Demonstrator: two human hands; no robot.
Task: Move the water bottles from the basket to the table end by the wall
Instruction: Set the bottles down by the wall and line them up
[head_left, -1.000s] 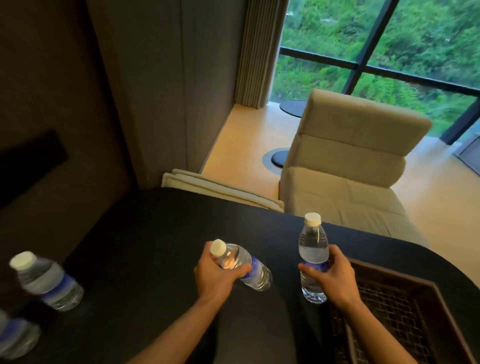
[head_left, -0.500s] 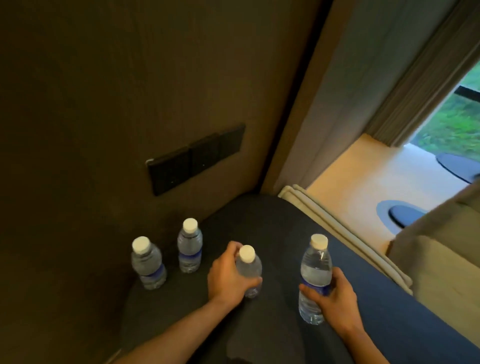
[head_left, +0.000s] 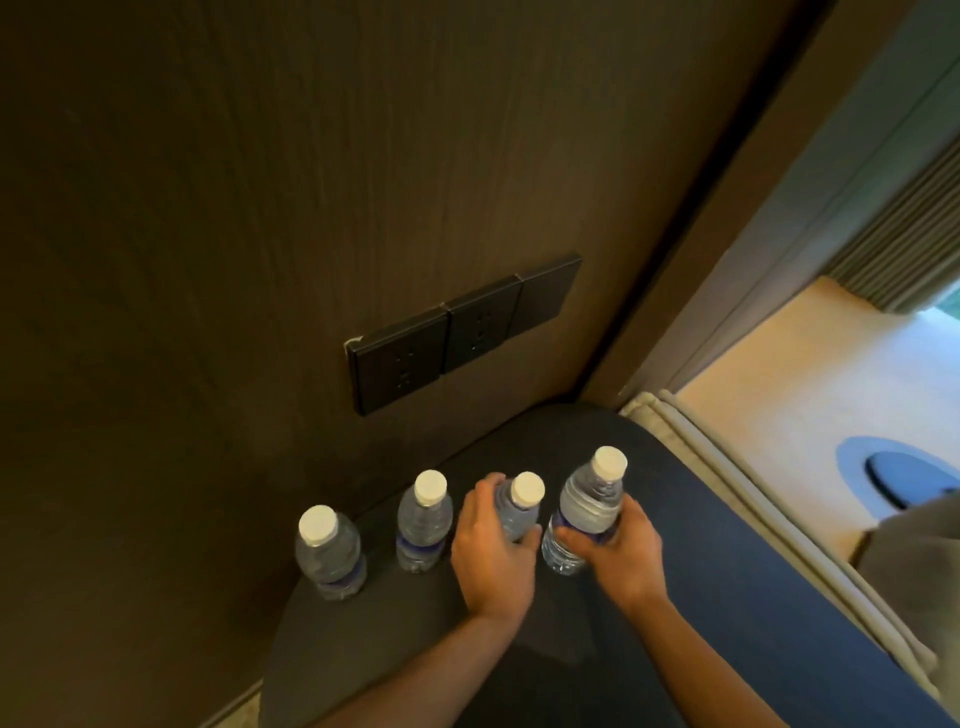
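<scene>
Two clear water bottles with white caps and blue labels stand upright on the dark table (head_left: 727, 597) near the wall: one at the left (head_left: 328, 553), one beside it (head_left: 423, 522). My left hand (head_left: 491, 551) grips a third bottle (head_left: 519, 506) just right of them. My right hand (head_left: 621, 553) grips a fourth bottle (head_left: 587, 512), tilted slightly and close to the third. Whether the held bottles touch the table is hidden by my hands. The basket is out of view.
A dark wood wall (head_left: 234, 234) with a black socket panel (head_left: 457, 332) rises right behind the bottles. The table's rounded end lies at the lower left. A pale cushion edge (head_left: 727, 467) and light floor (head_left: 805, 374) lie to the right.
My view has swung left from the basket and chair to the wall end. Both hands carried their bottles toward the wall, and now hold them close together beside the two standing bottles.
</scene>
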